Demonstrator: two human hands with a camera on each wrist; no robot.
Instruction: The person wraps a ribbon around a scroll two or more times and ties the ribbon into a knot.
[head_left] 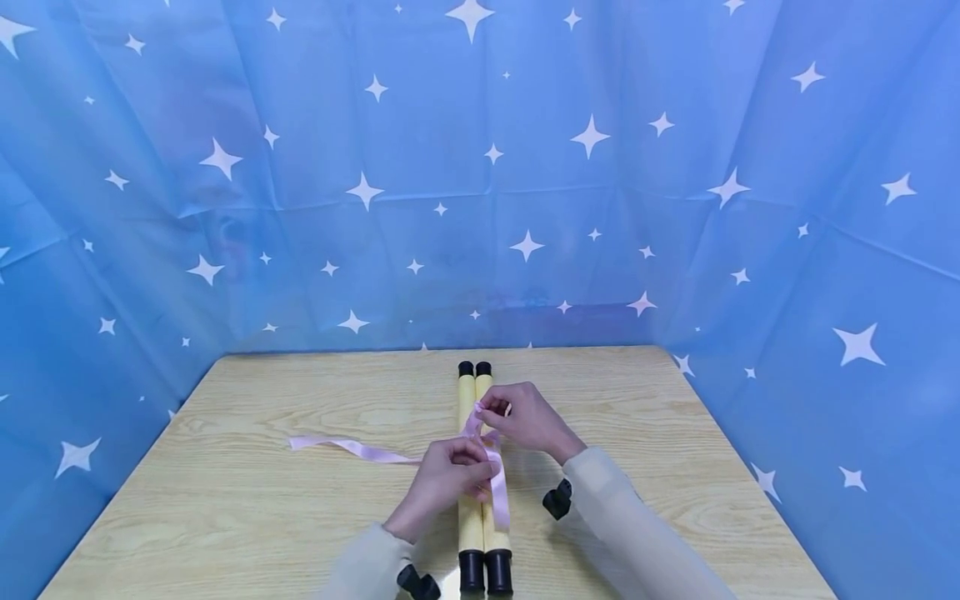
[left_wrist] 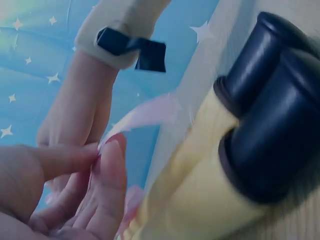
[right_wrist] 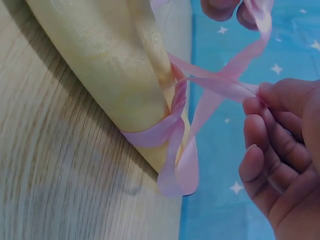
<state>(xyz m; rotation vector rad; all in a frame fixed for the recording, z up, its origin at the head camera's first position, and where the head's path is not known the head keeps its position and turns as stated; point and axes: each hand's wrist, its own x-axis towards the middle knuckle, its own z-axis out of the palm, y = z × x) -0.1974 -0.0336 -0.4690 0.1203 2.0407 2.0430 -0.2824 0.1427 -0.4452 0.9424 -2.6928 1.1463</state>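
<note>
Two pale yellow rolls with black end caps lie side by side on the table, like a scroll rolled from both ends. A pink ribbon passes round them, and its band hugs the rolls with a twisted crossing and a hanging loop at the edge. Above the rolls, my left hand pinches one part of the ribbon between thumb and forefinger. Slightly farther away, my right hand pinches another part, pulled taut in the right wrist view. One ribbon tail stretches left across the table.
The wooden table extends on both sides of the rolls. A blue curtain with white stars hangs behind and at both sides. Black camera mounts sit at each wrist.
</note>
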